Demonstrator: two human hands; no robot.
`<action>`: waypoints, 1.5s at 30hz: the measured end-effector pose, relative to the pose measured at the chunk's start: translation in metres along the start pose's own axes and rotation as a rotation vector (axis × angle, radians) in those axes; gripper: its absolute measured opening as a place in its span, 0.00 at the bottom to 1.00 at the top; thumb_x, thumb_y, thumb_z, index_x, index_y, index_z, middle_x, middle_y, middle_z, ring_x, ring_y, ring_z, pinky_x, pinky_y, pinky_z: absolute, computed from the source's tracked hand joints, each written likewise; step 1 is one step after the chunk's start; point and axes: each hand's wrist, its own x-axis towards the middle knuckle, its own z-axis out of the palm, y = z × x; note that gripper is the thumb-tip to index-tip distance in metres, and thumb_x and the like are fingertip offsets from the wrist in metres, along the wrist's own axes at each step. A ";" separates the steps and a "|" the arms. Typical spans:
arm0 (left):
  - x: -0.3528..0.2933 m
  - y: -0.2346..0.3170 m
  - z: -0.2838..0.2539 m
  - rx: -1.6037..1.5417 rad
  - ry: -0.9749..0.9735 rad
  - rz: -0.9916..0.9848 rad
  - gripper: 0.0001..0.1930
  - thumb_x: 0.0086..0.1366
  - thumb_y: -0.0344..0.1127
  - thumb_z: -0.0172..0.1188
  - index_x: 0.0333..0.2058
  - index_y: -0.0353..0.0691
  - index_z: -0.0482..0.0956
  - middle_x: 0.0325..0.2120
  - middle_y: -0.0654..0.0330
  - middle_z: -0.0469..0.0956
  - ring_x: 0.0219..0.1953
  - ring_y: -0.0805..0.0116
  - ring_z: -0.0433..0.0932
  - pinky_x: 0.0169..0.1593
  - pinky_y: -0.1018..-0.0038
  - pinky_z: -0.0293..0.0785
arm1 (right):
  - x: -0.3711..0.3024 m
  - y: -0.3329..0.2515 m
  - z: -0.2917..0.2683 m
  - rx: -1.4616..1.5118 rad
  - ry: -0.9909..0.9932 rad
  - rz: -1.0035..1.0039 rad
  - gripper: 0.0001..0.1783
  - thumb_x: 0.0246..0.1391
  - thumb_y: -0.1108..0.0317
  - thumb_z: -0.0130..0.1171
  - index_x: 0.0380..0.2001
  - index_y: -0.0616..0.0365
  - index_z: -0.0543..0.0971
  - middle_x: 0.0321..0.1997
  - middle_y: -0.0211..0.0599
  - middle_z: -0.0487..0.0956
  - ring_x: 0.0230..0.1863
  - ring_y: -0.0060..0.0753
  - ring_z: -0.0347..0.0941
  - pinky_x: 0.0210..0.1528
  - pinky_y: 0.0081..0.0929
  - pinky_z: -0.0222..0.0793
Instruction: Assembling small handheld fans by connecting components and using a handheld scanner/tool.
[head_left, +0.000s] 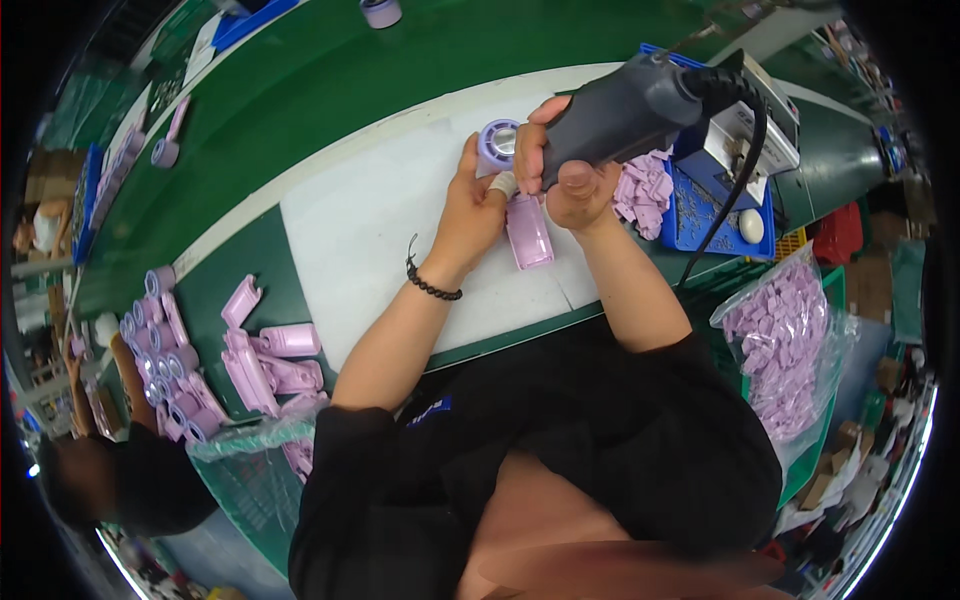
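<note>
A pale purple handheld fan [532, 240] lies on the white foam sheet [360, 220], its round head away from me and its open handle shell toward me. My left hand [474, 212] grips it around the neck; one finger wears a pale cover. In my right hand [578, 190] is a dark grey electric screwdriver [620, 110] with a thick black cord. It is tilted, with its front end over the upper handle. The fingers hide the tip, so I cannot tell whether it touches a screw.
Right of the sheet are a heap of pink plastic pieces [645, 190], a blue tray [690, 235] of small screws and a metal box machine [735, 150]. A bag of pink parts [785, 340] hangs nearer. Leftward lie several fans [165, 365], handle shells [290, 340] and a green basket [245, 490], beside a co-worker.
</note>
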 end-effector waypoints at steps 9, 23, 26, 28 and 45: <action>0.006 0.000 -0.009 -0.066 -0.160 0.018 0.35 0.67 0.19 0.46 0.70 0.35 0.43 0.49 0.44 0.75 0.38 0.66 0.80 0.38 0.80 0.77 | -0.002 -0.001 0.000 0.106 -0.062 0.024 0.28 0.57 0.56 0.63 0.52 0.65 0.67 0.26 0.33 0.74 0.21 0.20 0.67 0.24 0.15 0.62; 0.009 -0.007 -0.011 -0.058 -0.161 0.055 0.35 0.68 0.20 0.45 0.70 0.36 0.39 0.48 0.39 0.75 0.43 0.55 0.82 0.44 0.70 0.83 | -0.047 -0.144 -0.035 -0.995 0.130 0.354 0.33 0.60 0.56 0.58 0.63 0.64 0.65 0.36 0.40 0.80 0.32 0.26 0.75 0.34 0.20 0.69; 0.006 0.000 -0.008 -0.098 -0.102 0.049 0.37 0.67 0.19 0.45 0.70 0.37 0.38 0.50 0.38 0.73 0.44 0.54 0.82 0.45 0.69 0.83 | -0.050 -0.154 -0.019 -1.099 -0.045 0.960 0.26 0.58 0.62 0.61 0.55 0.69 0.74 0.29 0.42 0.81 0.24 0.25 0.74 0.26 0.20 0.68; 0.013 -0.018 -0.016 -0.051 -0.098 0.094 0.36 0.68 0.21 0.44 0.70 0.38 0.38 0.50 0.38 0.73 0.43 0.54 0.82 0.44 0.69 0.83 | -0.061 -0.120 -0.006 -0.936 0.004 0.922 0.27 0.61 0.59 0.57 0.57 0.67 0.72 0.20 0.35 0.77 0.17 0.24 0.69 0.20 0.21 0.65; 0.027 0.009 -0.029 -0.416 0.262 0.318 0.32 0.72 0.37 0.33 0.70 0.39 0.35 0.56 0.40 0.66 0.51 0.58 0.75 0.50 0.69 0.75 | 0.103 0.068 -0.001 -0.198 0.518 1.041 0.21 0.66 0.61 0.51 0.51 0.70 0.68 0.35 0.43 0.76 0.24 0.26 0.71 0.22 0.20 0.65</action>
